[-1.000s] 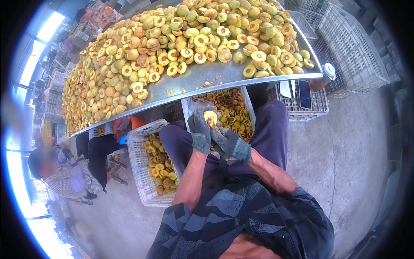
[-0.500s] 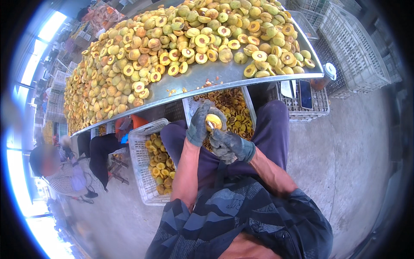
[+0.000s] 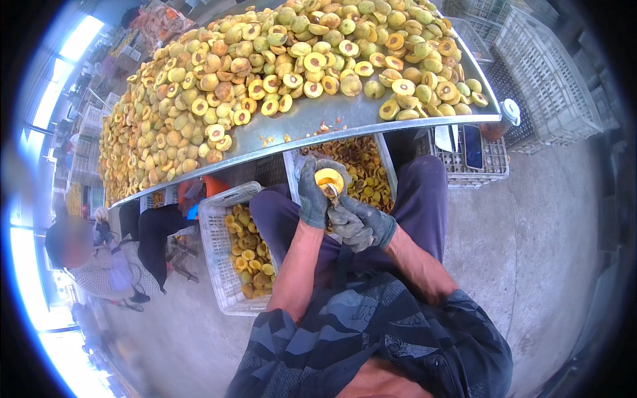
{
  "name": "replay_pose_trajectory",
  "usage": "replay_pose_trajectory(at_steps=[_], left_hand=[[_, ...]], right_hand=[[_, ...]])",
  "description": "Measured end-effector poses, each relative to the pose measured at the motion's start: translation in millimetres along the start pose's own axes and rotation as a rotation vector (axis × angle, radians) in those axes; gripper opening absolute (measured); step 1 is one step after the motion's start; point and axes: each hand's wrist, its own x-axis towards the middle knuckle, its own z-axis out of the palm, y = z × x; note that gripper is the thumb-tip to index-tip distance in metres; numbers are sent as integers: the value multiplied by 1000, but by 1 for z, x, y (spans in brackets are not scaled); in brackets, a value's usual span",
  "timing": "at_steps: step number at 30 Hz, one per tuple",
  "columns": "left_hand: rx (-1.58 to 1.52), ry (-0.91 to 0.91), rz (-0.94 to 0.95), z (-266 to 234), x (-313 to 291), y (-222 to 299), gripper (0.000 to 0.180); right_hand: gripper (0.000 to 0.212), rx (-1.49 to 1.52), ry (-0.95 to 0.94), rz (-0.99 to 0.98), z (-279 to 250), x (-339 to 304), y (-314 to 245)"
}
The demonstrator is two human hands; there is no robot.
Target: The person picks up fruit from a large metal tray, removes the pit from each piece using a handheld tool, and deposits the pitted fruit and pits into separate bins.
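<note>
Over my lap, my left hand (image 3: 313,197) in a dark grey work glove is closed around a yellow peach half (image 3: 329,176), cut face up. Its middle shows a pale round hollow. My right hand (image 3: 359,223), gloved the same way, grips a small metal pitting tool (image 3: 332,190) whose shiny tip touches the near side of the peach half. The tool's handle is hidden in my fingers. Beneath my hands, between my knees, a white crate (image 3: 292,174) holds many brownish-yellow peach scraps (image 3: 368,174).
A metal table (image 3: 298,121) ahead carries a large heap of peach halves (image 3: 265,63). By my left leg stands a white crate (image 3: 213,265) of peach pieces. At right, a phone (image 3: 472,147) lies on an upturned crate near a lidded jar (image 3: 509,111). Another person (image 3: 113,268) sits at left.
Both hands have shifted slightly right. The peach half has turned so its hollowed cut face shows more, and the tool's tip is now at its near side.
</note>
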Motion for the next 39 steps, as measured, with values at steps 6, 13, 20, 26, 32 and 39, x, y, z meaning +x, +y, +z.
replay_pose_trajectory(at_steps=[6, 13, 20, 26, 32, 39], left_hand=[[-273, 473, 91, 11, 5, 16, 43], [1142, 601, 839, -137, -87, 122, 66], [1674, 1359, 506, -302, -186, 155, 28], [1629, 890, 596, -243, -101, 117, 28], [1673, 288, 723, -55, 15, 68, 26], [1563, -284, 930, 100, 131, -6, 26]], right_hand=[[50, 61, -96, -131, -14, 0, 1], [47, -328, 187, -426, -28, 5, -5], [43, -480, 575, -506, -25, 13, 0], [58, -562, 690, -607, -39, 15, -6], [63, -460, 865, -577, -38, 5, -20], [56, -325, 836, -654, -51, 2, -23]])
